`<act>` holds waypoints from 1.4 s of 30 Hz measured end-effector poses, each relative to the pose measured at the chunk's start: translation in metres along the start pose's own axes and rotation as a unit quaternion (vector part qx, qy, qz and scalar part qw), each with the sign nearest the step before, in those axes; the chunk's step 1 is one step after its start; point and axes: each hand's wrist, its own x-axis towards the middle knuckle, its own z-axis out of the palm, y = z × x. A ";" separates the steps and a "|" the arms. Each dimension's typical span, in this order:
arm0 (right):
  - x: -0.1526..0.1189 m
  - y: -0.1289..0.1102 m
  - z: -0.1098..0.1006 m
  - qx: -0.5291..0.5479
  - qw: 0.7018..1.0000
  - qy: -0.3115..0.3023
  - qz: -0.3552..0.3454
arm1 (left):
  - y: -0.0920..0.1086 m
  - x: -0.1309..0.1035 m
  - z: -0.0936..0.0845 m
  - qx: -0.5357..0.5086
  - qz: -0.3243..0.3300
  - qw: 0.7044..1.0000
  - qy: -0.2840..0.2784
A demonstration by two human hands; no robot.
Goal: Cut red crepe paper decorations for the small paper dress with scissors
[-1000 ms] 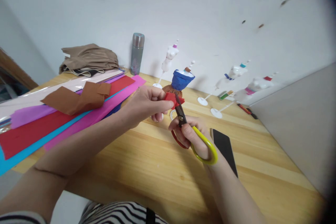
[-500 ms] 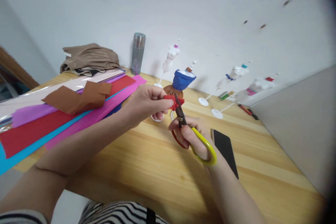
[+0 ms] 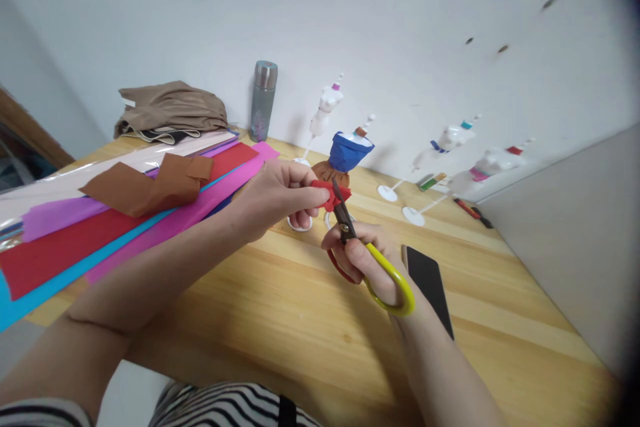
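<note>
Between thumb and fingers, my left hand point(image 3: 290, 193) pinches a small piece of red crepe paper point(image 3: 325, 195). My right hand point(image 3: 367, 257) holds scissors point(image 3: 389, 280) with yellow and red handles, thumb through the yellow loop. Their dark blades lie across the right end of the red paper. Just behind stands a small white mannequin wrapped in blue paper point(image 3: 350, 151), with gathered brown paper point(image 3: 330, 173) below it. Loose brown paper point(image 3: 165, 187) rests left of my left hand, on the stack of coloured sheets.
Coloured paper sheets point(image 3: 65, 250) fill the table's left side, with folded brown cloth point(image 3: 173, 107) behind. A grey flask point(image 3: 263, 101) stands by the wall. More white mannequins point(image 3: 329, 101) stand at the back; two on the right point(image 3: 455, 139) lean. A phone point(image 3: 429, 287) lies beside my right wrist.
Almost nothing differs. Both hands, the red paper and the scissors stay in nearly the same place, with the yellow handle shifted very slightly outward.
</note>
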 end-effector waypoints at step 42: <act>0.001 0.004 -0.003 0.016 1.000 -0.012 -0.021 | 0.006 -0.004 0.005 0.023 -0.008 1.000 -0.004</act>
